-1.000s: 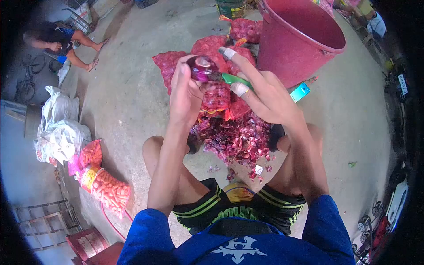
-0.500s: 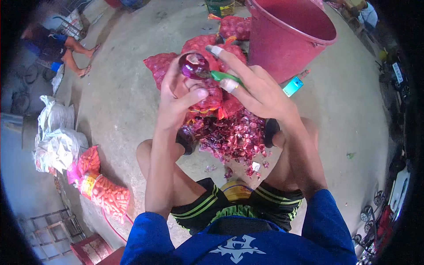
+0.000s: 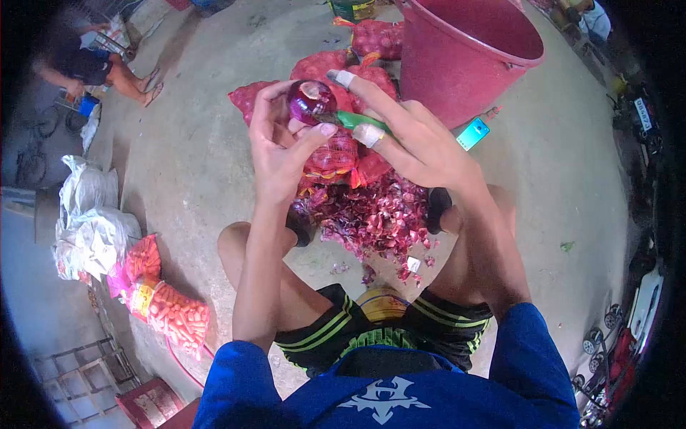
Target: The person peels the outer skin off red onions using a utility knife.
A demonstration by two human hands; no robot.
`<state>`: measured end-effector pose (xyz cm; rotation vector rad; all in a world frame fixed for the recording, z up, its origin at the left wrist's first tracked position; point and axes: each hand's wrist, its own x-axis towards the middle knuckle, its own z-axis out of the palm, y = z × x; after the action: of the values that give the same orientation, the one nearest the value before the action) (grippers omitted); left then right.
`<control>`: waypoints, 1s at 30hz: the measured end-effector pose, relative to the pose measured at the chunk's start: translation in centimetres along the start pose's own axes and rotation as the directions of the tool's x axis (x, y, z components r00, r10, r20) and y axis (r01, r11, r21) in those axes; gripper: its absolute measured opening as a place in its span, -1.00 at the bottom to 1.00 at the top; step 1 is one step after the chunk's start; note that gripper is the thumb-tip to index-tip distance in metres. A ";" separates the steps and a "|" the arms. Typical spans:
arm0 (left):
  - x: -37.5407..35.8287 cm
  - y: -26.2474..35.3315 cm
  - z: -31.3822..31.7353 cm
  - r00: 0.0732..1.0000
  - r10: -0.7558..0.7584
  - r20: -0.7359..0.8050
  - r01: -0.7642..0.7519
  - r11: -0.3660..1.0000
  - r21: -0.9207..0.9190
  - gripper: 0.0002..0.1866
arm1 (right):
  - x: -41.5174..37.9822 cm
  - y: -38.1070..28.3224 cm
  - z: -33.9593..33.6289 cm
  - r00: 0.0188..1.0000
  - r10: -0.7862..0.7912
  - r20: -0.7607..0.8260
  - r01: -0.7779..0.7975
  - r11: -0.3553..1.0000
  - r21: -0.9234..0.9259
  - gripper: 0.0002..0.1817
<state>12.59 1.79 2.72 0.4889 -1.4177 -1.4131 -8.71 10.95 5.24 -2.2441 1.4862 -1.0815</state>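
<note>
A shiny purple-red onion [image 3: 312, 102] is held up in front of me by my left hand [image 3: 280, 154], its fingers curled round behind it and the thumb below. The root end, pale and round, faces up. In my right hand [image 3: 421, 146] is a knife with a green handle [image 3: 359, 122]; its tip end meets the onion's right side, and the blade is mostly hidden. Tape wraps the index finger and thumb of this hand. Beneath both hands lie red mesh sacks of onions [image 3: 332, 154] and a heap of loose onion skins [image 3: 382, 214] on the floor.
A large red tub [image 3: 443, 79] stands beyond my right hand, with a phone [image 3: 473, 134] near its base. To the left are white sacks [image 3: 96, 232] and a bag of carrots [image 3: 179, 314]. Another person [image 3: 96, 68] is at the upper left. Wheeled items line the right edge.
The onion has turned slightly in my left hand, and that thumb has moved up closer to it. My right hand stays nearly in place. The person at the upper left has leaned and shifted.
</note>
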 end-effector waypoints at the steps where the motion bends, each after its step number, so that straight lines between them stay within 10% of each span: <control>1: 0.2 -0.1 0.0 0.999 0.017 0.041 -0.015 0.999 -0.049 -0.30 | 0.1 -0.2 -0.1 1.000 -0.008 0.000 0.008 1.000 0.005 -0.27; 12: -0.7 -1.6 -3.5 0.938 -0.200 0.283 0.297 0.883 -0.363 -0.35 | -0.3 0.4 -3.2 0.997 0.048 0.065 -0.058 0.986 0.154 -0.35; 30: -1.3 -1.1 -1.6 0.930 -0.317 0.188 0.367 0.840 -0.400 -0.35 | -0.1 -1.0 -1.7 0.990 0.025 0.141 -0.052 0.980 0.191 -0.28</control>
<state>14.01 1.85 0.92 0.3887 -1.0851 -2.0154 -9.20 11.86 6.94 -2.1014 1.3033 -0.9911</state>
